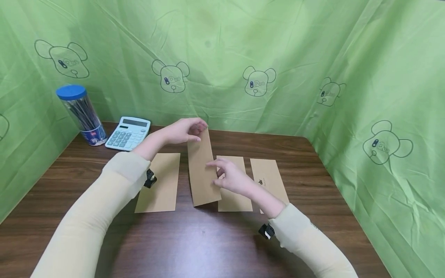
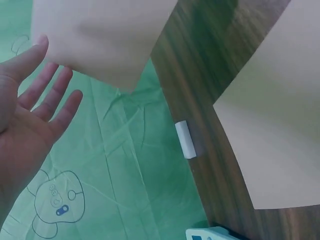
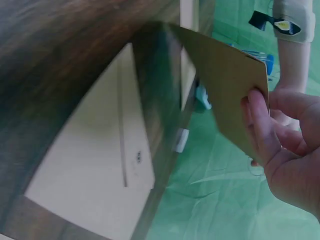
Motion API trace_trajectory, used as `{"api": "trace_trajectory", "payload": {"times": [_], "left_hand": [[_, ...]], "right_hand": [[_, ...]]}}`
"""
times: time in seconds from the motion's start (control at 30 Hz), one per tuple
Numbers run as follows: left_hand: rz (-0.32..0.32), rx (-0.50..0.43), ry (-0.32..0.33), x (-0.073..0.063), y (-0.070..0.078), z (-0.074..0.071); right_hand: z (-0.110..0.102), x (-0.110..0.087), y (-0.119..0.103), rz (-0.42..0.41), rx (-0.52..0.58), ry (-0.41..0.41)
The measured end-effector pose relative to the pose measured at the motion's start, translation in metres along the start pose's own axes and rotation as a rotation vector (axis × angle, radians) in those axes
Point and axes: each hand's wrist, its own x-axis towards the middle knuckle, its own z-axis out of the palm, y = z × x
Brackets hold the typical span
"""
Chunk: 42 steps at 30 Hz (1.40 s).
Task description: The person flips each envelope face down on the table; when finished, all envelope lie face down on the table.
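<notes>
A plain brown kraft-paper card (image 1: 201,173) stands tilted up from the table in the head view. At its right edge my right hand (image 1: 233,177) pinches the card, and the right wrist view shows the fingers (image 3: 261,117) against its face. My left hand (image 1: 184,131) is at the card's upper end, thumb apart from the fingers. In the left wrist view those fingers (image 2: 52,100) are spread and fairly straight beside the card's edge (image 2: 100,55); contact is hard to tell. Flat to the left lies a wider kraft sheet (image 1: 163,185).
To the right lie two narrower kraft cards (image 1: 240,199) (image 1: 267,170); a small crown print shows on the outer one. A light-blue calculator (image 1: 128,134) and a blue-lidded pen tub (image 1: 83,116) stand at the back left. A small white block (image 2: 185,139) sits at the table's edge.
</notes>
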Motion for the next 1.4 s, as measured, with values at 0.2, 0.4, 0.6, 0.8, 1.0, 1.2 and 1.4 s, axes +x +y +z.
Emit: {"api": "trace_trajectory", "payload": {"times": [0.2, 0.4, 0.6, 0.8, 1.0, 1.2, 1.4], "left_hand": [[-0.037, 0.019, -0.035, -0.009, -0.009, 0.006], [-0.091, 0.053, -0.117, -0.022, -0.031, 0.017], [-0.07, 0.082, -0.107, -0.025, -0.044, 0.027], [-0.082, 0.112, -0.146, -0.025, -0.049, 0.035], [-0.102, 0.179, -0.173, -0.026, -0.057, 0.047], [-0.144, 0.212, -0.145, -0.029, -0.062, 0.057], [-0.127, 0.287, -0.134, -0.029, -0.072, 0.069]], "right_hand": [[0.009, -0.003, 0.014, 0.019, 0.001, 0.087], [0.017, -0.009, 0.023, 0.049, 0.119, 0.107], [0.026, -0.008, 0.033, 0.084, 0.208, 0.073], [0.034, -0.004, 0.044, 0.085, 0.17, 0.02], [0.038, 0.001, 0.049, 0.074, -0.007, -0.039], [0.044, 0.006, 0.051, 0.077, -0.128, -0.095], [0.049, 0.009, 0.05, 0.145, -0.23, -0.11]]}}
